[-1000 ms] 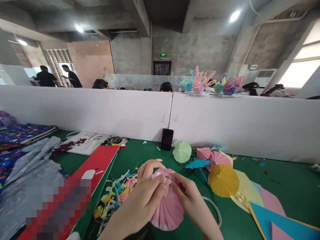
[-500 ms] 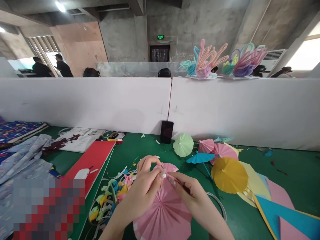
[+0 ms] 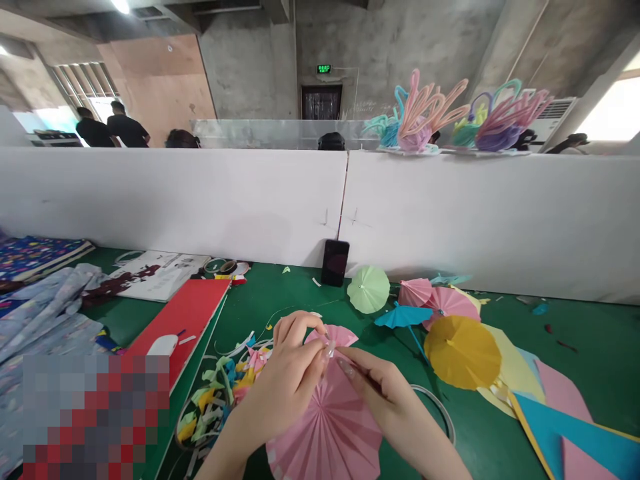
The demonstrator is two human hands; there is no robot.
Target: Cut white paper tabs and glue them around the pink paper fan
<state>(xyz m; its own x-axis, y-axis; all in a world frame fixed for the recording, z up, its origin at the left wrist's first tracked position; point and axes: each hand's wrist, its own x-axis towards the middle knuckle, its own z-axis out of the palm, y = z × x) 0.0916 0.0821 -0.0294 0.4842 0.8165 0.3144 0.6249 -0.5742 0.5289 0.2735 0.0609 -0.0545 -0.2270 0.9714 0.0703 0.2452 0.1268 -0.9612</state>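
Note:
A large pink pleated paper disc [image 3: 335, 427], folds fanning from its centre, lies below my hands. Behind it, partly hidden by my fingers, shows a smaller pink pleated piece [image 3: 343, 335]. My left hand [image 3: 285, 380] is closed, its thumb and fingers pinching a small whitish piece [image 3: 331, 348] at the pink paper's upper edge; it could be tape, but I cannot tell. Facing it from the right, my right hand [image 3: 383, 387] pinches the pink pleated paper with thumb and forefinger. The fingertips of both hands nearly meet.
Small paper umbrellas, among them a green one [image 3: 369, 289], a blue one [image 3: 403, 315] and a yellow one [image 3: 463, 351], stand to the right. Paper scraps [image 3: 215, 393] pile at the left, beside a red board [image 3: 185, 313]. A phone [image 3: 335, 263] leans against the white partition [image 3: 225, 200].
Both hands stay almost in place on the pink paper, with only slight finger movement around the whitish piece. The view has shifted a little.

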